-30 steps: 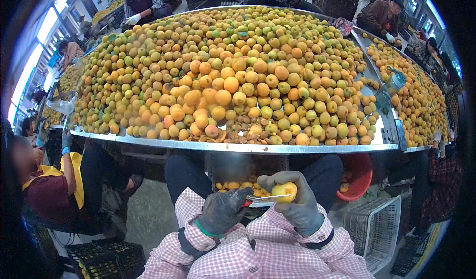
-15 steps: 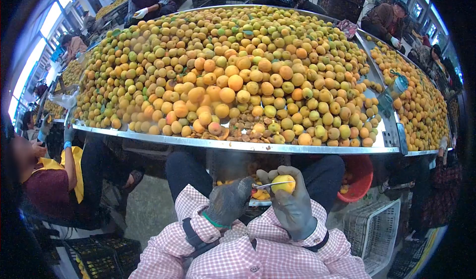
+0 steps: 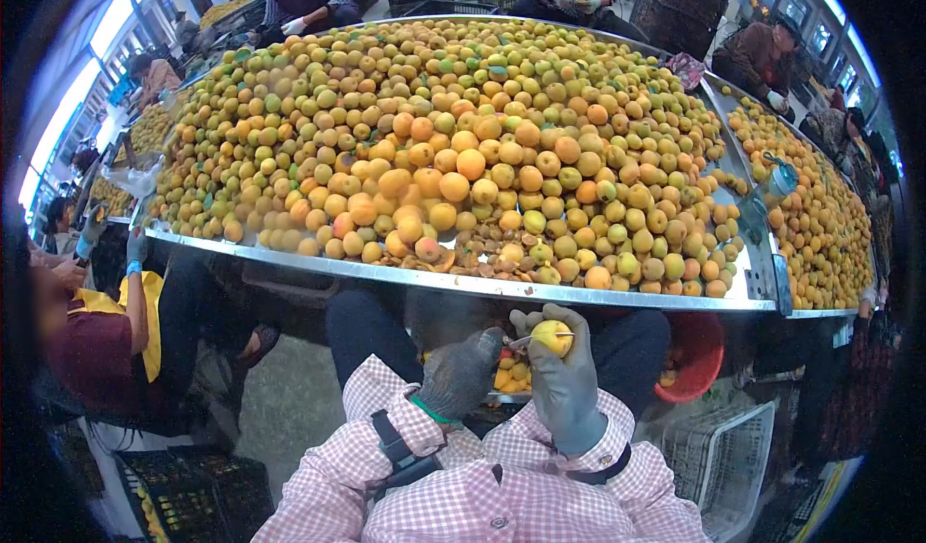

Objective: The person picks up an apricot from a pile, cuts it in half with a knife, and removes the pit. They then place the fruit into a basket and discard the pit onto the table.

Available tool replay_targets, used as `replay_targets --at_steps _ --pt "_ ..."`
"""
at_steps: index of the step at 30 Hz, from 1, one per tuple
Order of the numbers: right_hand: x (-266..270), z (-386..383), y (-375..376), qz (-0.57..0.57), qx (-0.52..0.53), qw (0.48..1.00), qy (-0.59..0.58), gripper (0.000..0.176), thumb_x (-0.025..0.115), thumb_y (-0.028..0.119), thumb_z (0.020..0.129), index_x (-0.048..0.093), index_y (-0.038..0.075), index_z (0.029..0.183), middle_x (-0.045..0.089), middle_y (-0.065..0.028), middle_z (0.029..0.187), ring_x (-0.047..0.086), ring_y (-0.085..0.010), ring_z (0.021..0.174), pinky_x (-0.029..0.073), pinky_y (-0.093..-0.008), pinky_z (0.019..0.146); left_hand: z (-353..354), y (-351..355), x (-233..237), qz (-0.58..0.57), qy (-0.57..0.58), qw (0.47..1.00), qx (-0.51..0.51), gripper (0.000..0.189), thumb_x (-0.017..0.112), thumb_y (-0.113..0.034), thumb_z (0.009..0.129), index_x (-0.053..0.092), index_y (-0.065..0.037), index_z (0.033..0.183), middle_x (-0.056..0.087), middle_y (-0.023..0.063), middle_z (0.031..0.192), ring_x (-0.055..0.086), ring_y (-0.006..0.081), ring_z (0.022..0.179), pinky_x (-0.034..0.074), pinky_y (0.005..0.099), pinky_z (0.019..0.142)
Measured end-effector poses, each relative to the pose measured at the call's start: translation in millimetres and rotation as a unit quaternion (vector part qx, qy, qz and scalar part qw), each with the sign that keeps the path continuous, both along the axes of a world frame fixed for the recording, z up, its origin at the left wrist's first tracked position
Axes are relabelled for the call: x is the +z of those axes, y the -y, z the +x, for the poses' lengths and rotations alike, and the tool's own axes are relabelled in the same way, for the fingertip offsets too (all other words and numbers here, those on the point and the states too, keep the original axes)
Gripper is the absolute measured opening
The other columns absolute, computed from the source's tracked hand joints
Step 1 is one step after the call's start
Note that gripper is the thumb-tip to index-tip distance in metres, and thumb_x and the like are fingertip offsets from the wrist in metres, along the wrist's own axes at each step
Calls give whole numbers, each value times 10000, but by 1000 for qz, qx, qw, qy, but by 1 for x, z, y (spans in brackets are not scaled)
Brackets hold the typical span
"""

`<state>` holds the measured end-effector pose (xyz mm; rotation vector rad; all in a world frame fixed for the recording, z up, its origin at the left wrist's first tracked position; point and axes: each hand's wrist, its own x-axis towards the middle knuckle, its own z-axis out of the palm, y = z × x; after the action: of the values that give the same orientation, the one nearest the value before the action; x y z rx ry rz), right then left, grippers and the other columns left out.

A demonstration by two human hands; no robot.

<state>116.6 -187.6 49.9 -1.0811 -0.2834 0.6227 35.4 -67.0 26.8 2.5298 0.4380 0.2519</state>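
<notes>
My left hand (image 3: 457,376), in a dark grey glove with a green cuff, is closed around the handle of a small knife (image 3: 519,343). The knife's thin blade points right and lies across a yellow apricot (image 3: 554,338). My right hand (image 3: 569,389), gloved in lighter grey, grips this apricot from below and behind, thumb and fingers around its sides. Both hands are over my lap, just short of the table edge. Cut orange apricot pieces (image 3: 511,373) lie below and between the hands, partly hidden by them.
A metal-edged table (image 3: 463,285) carries a wide heap of apricots (image 3: 434,138), with scraps near its front edge. A bottle (image 3: 772,188) stands at the right divider. Right of my legs are a red tub (image 3: 696,355) and a white crate (image 3: 719,466). Co-workers sit around the tables.
The view has shifted slightly. The apricot has turned a little in my right hand, and the blade's tip now shows past its right side. Both hands keep their hold.
</notes>
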Motion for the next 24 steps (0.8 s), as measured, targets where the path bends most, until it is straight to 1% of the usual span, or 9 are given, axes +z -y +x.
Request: replay_targets --at_steps 3,6,10,12,13,15,17,19,24 --pt "-9 18 2 -51 58 995 56 458 636 134 840 383 10 1201 542 -148 1153 555 -199 1040 481 -289 871 1 -1 -1 7 5 1000 -8 325 612 -171 773 554 -66 1075 635 176 815 638 337 743 497 438 619" --pt "4 32 13 -88 154 981 77 403 632 109 835 431 -4 1166 545 -143 1152 568 -184 1009 479 -284 871 1 -1 7 -101 -3 994 -47 383 611 -241 813 504 -57 1132 635 196 847 632 360 764 495 447 634" --pt "-12 25 11 -93 97 988 80 373 643 91 821 466 0 1137 550 -125 1147 575 -166 986 476 -284 873 10 8 2 -172 -57 983 -33 448 572 -296 850 399 -46 1180 632 221 806 631 385 725 487 471 612" --pt "-18 15 3 20 24 996 -81 408 604 195 875 426 2 1187 537 -157 1173 594 -192 952 489 -299 850 12 11 3 -164 -88 982 -22 512 580 -313 850 362 -50 1232 629 239 841 625 400 773 483 484 638" --pt "-26 16 1 21 28 996 -80 408 604 195 875 426 2 1187 537 -157 1173 594 -192 952 489 -299 850 12 10 7 -155 -107 982 -19 516 572 -307 856 352 -48 1243 627 245 838 626 401 772 483 487 642" --pt "-36 16 -4 7 43 990 132 424 608 220 874 427 14 1197 545 -156 1159 597 -183 930 495 -296 827 13 3 18 -143 -127 982 -15 519 563 -302 861 341 -46 1254 626 251 836 626 402 771 483 490 645" --pt "-20 30 9 -13 113 988 109 441 607 246 874 424 16 1204 547 -153 1157 596 -178 922 493 -290 821 10 -7 27 -143 -171 973 -58 503 559 -276 865 339 -37 1248 623 258 836 625 401 778 482 486 648" --pt "-12 34 11 -33 183 978 91 459 605 272 874 421 18 1210 549 -150 1155 595 -173 914 492 -284 815 8 -6 23 -165 -134 975 -61 499 561 -271 864 340 -33 1243 623 255 829 623 405 775 482 485 649" --pt "-15 11 -6 42 75 996 2 532 612 315 858 403 17 1247 560 -128 1144 577 -133 854 493 -267 785 4 28 10 -295 24 955 8 485 565 -264 862 350 -23 1223 614 258 802 610 430 766 476 496 660"
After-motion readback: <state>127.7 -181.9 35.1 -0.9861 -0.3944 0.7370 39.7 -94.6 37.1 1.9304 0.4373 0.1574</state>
